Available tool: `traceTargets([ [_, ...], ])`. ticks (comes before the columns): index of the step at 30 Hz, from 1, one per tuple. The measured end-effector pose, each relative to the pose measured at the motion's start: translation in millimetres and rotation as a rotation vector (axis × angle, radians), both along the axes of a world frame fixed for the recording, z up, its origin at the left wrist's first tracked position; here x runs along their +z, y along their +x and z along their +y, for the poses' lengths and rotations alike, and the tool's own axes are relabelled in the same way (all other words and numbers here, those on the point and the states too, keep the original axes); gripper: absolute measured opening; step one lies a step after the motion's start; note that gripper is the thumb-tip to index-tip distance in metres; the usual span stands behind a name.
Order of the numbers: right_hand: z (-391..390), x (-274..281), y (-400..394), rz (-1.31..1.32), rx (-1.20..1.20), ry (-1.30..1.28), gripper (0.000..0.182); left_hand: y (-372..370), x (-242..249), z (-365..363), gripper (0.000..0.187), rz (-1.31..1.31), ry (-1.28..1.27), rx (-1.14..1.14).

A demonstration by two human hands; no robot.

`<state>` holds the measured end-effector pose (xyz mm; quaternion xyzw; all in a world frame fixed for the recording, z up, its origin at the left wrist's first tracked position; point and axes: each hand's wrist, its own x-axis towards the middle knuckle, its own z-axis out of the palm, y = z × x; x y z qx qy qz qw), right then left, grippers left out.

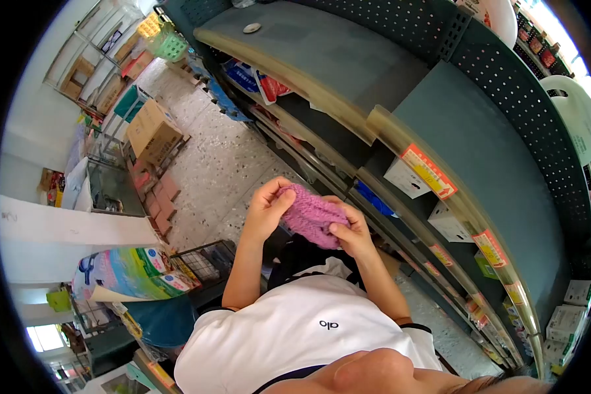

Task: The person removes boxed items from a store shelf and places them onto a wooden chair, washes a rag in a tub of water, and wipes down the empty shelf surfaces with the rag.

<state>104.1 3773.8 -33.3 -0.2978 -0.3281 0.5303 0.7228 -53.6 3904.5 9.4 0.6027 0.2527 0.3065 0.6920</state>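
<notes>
A pink-purple knitted cloth (312,215) is stretched between both hands in front of the white shirt. My left hand (269,209) pinches its upper left end, thumb on top. My right hand (352,228) grips the opposite end, with the thumb pressed on the cloth and the fingers behind it. The cloth looks bunched and soft. It is held up in the air, apart from the shelves.
Grey shelves (486,144) with price labels (429,171) curve along the right. A small white disc (251,28) lies on the top shelf. Cardboard boxes (152,131) stand left, across the speckled floor (210,154). A wire basket (203,262) and colourful packaging (128,272) are at lower left.
</notes>
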Motion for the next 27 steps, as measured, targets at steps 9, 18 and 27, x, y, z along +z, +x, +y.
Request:
traceTargets([
  [9,32.7,5.4,7.3,0.287,-0.487,-0.004,0.041,54.1,-12.7,71.8,0.016,-0.053,-0.01,-0.189],
  [18,111.5,16.9,-14.3,-1.246,-1.721,-0.401,0.032,79.5,-8.3,219.7,0.019,0.025,0.061,-0.738],
  [27,173.5,13.2,-12.7,-1.277,-2.015,-0.781,0.032,105.0,-3.6,266.9,0.02,0.093,0.212,-1.248],
])
